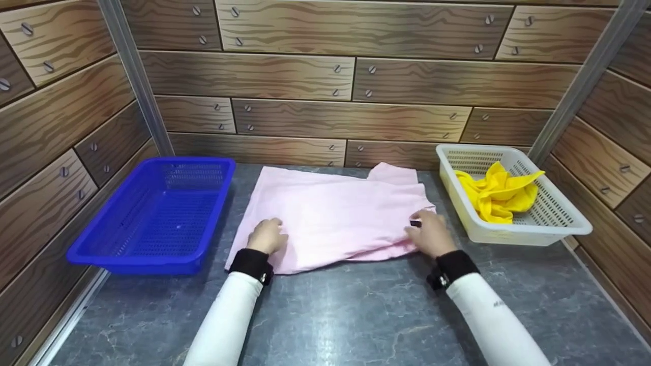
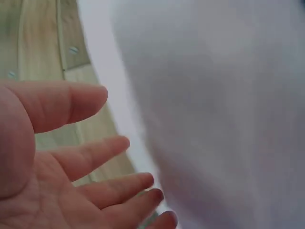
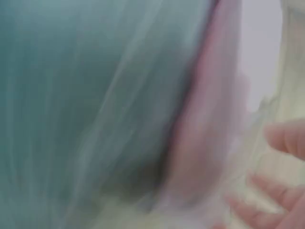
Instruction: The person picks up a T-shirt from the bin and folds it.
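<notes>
A pale pink piece of cloth point(image 1: 335, 213), perhaps a garment, lies spread on the grey table, with a flap sticking out at its far right corner and uneven layers along the near right edge. Over its left side is my left hand point(image 1: 267, 236); in the left wrist view its fingers point(image 2: 114, 186) are stretched and spread beside the cloth, gripping nothing. My right hand point(image 1: 432, 234) is at the cloth's right edge. The blurred right wrist view shows its thumb and fingers point(image 3: 271, 188) apart, near the pink edge, with nothing pinched between them.
A blue perforated basket point(image 1: 150, 262) stands on the left of the table point(image 1: 325, 315). On the right, a white basket point(image 1: 529, 231) holds a crumpled yellow cloth point(image 1: 501, 193). Wood-patterned panels point(image 1: 351, 79) enclose the back and both sides.
</notes>
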### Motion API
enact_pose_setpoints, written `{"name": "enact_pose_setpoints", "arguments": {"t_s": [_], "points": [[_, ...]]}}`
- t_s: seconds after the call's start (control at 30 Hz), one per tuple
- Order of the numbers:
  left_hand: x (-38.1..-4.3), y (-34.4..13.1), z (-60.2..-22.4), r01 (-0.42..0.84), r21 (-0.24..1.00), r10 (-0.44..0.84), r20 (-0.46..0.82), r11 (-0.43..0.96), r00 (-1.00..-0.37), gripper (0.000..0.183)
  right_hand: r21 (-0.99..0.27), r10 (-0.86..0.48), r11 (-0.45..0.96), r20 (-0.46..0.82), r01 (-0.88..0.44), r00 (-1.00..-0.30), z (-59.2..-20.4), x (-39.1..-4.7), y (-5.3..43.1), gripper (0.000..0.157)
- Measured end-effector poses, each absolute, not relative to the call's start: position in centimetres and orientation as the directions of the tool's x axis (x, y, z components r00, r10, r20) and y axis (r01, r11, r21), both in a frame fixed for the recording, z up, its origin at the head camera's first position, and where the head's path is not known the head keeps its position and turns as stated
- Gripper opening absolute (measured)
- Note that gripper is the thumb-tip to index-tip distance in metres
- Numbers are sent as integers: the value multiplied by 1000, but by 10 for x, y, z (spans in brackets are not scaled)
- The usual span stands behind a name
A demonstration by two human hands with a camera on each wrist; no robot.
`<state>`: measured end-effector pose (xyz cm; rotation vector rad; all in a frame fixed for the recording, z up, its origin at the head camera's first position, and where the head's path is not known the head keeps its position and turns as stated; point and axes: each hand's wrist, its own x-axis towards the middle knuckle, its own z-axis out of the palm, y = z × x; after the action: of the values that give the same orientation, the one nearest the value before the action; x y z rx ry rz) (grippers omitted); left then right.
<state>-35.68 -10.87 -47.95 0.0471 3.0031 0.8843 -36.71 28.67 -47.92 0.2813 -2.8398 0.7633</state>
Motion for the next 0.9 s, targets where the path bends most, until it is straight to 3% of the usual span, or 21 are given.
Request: {"name": "enact_pose_setpoints", "arguments": {"t_s": [0.07,0.13,0.3,0.4,0.47,0.6,0.7,0.9], "points": [[-349,-101,-477,80,563,69,41,823,-997,28,-466,-239,814,275,-346,-931,-478,-352,267,13],[-343,-94,-474,146,573,146,47,806,-988,19,-453,-368,772,253,-446,-895,-478,-339,249,6],[-339,-85,-473,210,551,278,-42,808,-960,15,-365,-451,801,155,-475,-879,-483,-323,221,19],[-339,-86,-478,170,537,253,-84,826,-964,11,-306,-450,823,161,-478,-878,-488,-325,218,13],[-340,-88,-482,144,553,245,-113,821,-963,16,-280,-471,819,168,-500,-866,-489,-328,223,6],[-342,-94,-485,128,591,271,-159,796,-949,41,-292,-520,793,136,-536,-843,-481,-328,244,11],[-344,-93,-485,155,592,301,-157,791,-941,49,-355,-484,804,73,-476,-872,-466,-317,276,10],[-341,-93,-485,160,568,291,-147,808,-945,49,-244,-316,921,-11,-304,-949,-451,-293,342,16]]}}
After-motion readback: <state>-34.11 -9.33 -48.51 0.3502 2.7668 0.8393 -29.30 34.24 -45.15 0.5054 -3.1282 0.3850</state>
